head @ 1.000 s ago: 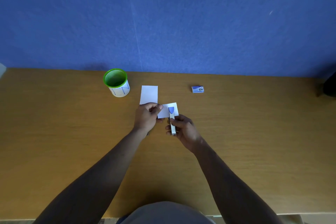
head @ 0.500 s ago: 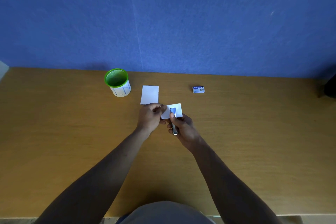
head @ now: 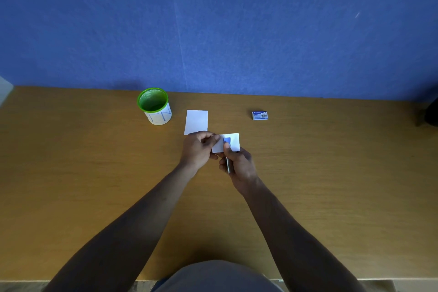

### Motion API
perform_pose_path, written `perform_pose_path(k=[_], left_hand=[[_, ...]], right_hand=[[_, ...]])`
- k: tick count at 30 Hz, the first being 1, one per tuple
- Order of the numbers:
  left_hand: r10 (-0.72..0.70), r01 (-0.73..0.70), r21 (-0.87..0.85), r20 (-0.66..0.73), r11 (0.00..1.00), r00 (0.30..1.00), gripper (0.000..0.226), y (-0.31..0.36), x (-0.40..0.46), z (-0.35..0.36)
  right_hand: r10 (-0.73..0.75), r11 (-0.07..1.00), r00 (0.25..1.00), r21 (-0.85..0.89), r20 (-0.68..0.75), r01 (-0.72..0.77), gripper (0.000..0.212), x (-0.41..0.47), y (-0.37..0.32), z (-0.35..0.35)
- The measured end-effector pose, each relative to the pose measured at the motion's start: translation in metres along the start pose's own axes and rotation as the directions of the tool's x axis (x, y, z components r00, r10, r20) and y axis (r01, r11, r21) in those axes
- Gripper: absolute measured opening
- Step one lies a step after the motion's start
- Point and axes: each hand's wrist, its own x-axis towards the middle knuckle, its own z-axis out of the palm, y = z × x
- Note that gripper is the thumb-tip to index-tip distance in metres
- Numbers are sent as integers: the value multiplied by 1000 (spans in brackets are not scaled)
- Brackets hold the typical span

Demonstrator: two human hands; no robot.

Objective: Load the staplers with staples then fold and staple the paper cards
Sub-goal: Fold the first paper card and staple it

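White paper shows between the two hands: a folded card (head: 233, 142) is pinched at its left edge by the left hand (head: 198, 150), fingers curled and pressed together on it. The right hand (head: 238, 165) is wrapped around a small stapler (head: 227, 149), thumb on its blue top, whose nose sits over the card's middle; the metal body runs back into the palm. Whether the stapler is fully squeezed cannot be told. Just beyond the left hand, touching its knuckles in view, a second paper card (head: 196, 121) lies flat on the wooden desk (head: 71, 173). Left of that flat card stands a green-rimmed mesh cup (head: 155, 106). Right of the flat card, well apart, lies a small staple box (head: 260, 115).
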Motion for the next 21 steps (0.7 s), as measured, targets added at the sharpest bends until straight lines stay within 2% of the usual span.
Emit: perform_pose_path(k=[9, 13, 16, 19, 21], left_hand=[[1, -1, 4, -1, 1000, 1000, 15, 3, 0, 1], [-16, 16, -5, -11, 1000, 1000, 16, 1, 2, 0], [-45, 44, -18, -20, 999, 999, 18, -4, 3, -3], [-46, 45, -21, -34, 999, 998, 19, -6, 3, -4], [-34, 33, -19, -51, 999, 998, 20, -5, 2, -4]], right_hand=[[1, 1000, 997, -22, -77, -3, 25, 2, -1, 3], [-12, 1000, 1000, -13, 26, 12, 21, 1, -2, 0], [-29, 996, 997, -81, 75, 35, 30, 2, -1, -4], [-24, 998, 999, -60, -22, 22, 40, 2, 1, -6], [-29, 999, 991, -44, -127, 24, 35, 2, 2, -6]])
